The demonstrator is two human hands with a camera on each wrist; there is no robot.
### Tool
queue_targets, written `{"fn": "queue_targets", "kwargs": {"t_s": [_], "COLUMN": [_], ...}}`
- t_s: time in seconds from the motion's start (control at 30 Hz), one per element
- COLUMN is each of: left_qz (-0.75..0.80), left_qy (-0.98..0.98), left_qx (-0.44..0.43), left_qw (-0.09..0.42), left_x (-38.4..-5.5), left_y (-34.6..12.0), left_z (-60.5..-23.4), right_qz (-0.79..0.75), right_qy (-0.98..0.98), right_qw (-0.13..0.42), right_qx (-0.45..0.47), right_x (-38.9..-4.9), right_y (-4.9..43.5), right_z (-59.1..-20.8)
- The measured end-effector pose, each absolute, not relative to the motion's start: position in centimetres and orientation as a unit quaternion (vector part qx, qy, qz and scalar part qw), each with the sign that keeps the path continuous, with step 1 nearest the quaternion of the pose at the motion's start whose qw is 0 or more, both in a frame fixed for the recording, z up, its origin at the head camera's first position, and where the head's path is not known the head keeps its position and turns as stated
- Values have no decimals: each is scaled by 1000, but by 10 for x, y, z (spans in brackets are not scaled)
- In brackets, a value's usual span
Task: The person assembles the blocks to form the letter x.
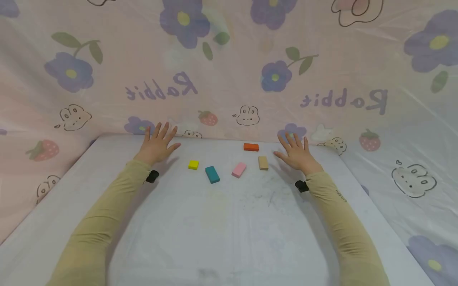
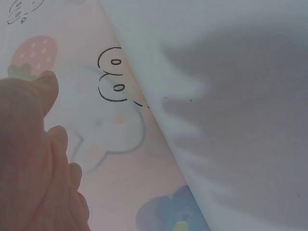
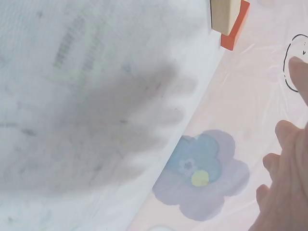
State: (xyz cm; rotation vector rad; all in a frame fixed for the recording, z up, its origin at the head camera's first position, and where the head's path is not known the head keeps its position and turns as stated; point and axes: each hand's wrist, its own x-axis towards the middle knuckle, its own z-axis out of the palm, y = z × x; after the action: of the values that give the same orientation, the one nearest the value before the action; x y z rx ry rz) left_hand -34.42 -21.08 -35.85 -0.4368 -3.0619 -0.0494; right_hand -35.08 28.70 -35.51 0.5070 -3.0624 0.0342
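Observation:
My left hand (image 1: 156,146) is spread above the table's far left part, holding nothing. A yellow block (image 1: 193,165) is the closest block to it, with a teal block (image 1: 212,174) just beyond. On the other side my right hand (image 1: 296,152) is spread too, fingers apart and empty. Nearest to that hand lies a tan wooden block (image 1: 263,163). Behind it is an orange block (image 1: 251,147), near the far edge. A pink block (image 1: 239,170) lies at an angle between the teal and tan ones. Both wrist views show the fingers stretched out, with their shadows on the tabletop.
The white table (image 1: 214,230) reaches back to a pink curtain (image 1: 229,71) printed with flowers, rabbits and strawberries. Curtain cloth also hangs along the left and right sides. Each wrist wears a small black device (image 1: 152,176) below the sleeve cuff.

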Motion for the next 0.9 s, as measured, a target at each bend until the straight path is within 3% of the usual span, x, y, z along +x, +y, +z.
{"fn": "queue_targets", "kwargs": {"t_s": [0.63, 0.9], "left_qz": [-86, -166], "left_qy": [-982, -963], "left_qx": [-167, -213], "left_qw": [13, 5], "left_x": [-337, -338], "left_y": [-206, -204], "left_z": [-332, -331], "right_qz": [64, 185], "right_qy": [-980, -955], "right_qw": [25, -27], "right_qx": [188, 232], "right_x": [-352, -350], "right_y": [284, 277], "right_z": [-339, -332]}}
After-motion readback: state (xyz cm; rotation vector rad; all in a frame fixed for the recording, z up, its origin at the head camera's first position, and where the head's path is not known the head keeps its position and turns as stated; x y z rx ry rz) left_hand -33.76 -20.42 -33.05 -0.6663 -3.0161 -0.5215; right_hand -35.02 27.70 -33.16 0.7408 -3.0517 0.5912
